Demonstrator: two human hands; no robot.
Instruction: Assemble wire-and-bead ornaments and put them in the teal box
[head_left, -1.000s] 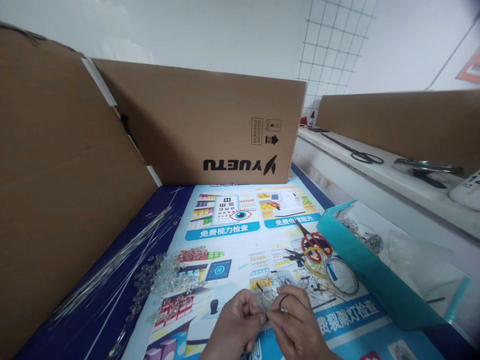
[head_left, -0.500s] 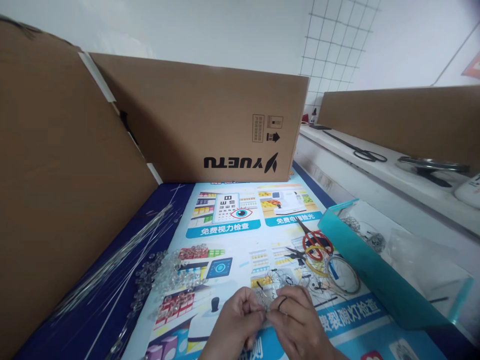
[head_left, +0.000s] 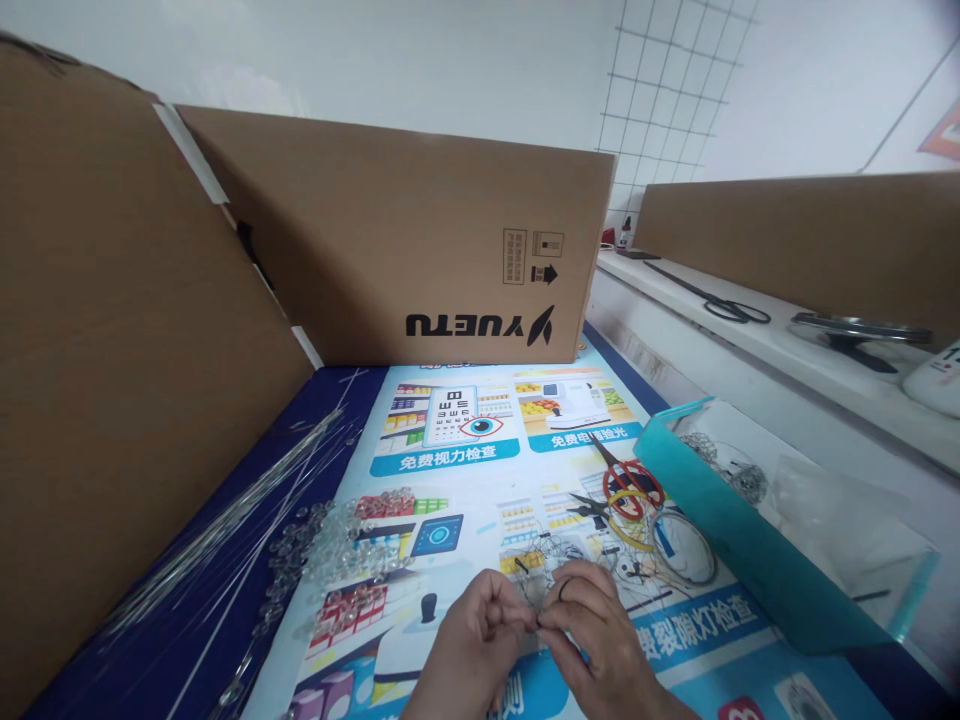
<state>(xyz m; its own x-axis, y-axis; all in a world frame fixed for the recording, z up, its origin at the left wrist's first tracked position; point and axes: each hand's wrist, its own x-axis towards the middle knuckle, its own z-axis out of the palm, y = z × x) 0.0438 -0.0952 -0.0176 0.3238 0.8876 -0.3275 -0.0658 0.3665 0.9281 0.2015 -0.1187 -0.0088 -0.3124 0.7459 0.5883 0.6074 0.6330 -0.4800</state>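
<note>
At the lower middle, my left hand and my right hand meet with their fingertips almost touching. Both are closed in a pinch, and whatever lies between the fingertips is too small and covered to name. A dark ring circles a finger of my right hand. Just beyond the fingers, a tangle of thin wire with small dark bits lies on the printed sheet. Clear beads are scattered to the left of my left hand.
Red-handled scissors, yellow-handled cutters and a round coil lie to the right. A teal-edged box holds wire bundles and plastic bags. Straight wires lie left. Cardboard walls the back; black scissors rest on the ledge.
The fingertips have shifted slightly, with the right thumb and fingers a little more apart from each other. Both hands stay in nearly the same place.
</note>
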